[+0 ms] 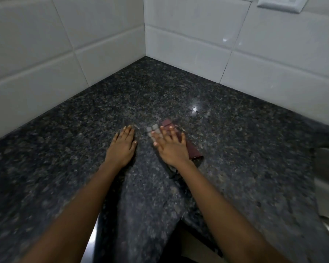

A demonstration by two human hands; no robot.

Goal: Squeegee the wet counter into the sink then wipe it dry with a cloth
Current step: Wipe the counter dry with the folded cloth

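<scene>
A dark speckled granite counter (235,149) fills a tiled corner, with a shiny glare spot beyond my hands. My right hand (171,147) lies flat with spread, straight fingers on a folded maroon and grey checked cloth (193,149), pressing it onto the counter. The cloth is blurred and mostly covered by the hand. My left hand (122,145) rests flat on the bare counter to the cloth's left, fingers straight and together. The steel sink (327,179) shows at the right edge. No squeegee is in view.
White tiled walls (188,44) meet in the corner behind the counter. A white wall socket (281,3) sits at the top right. The counter's front edge runs under my forearms.
</scene>
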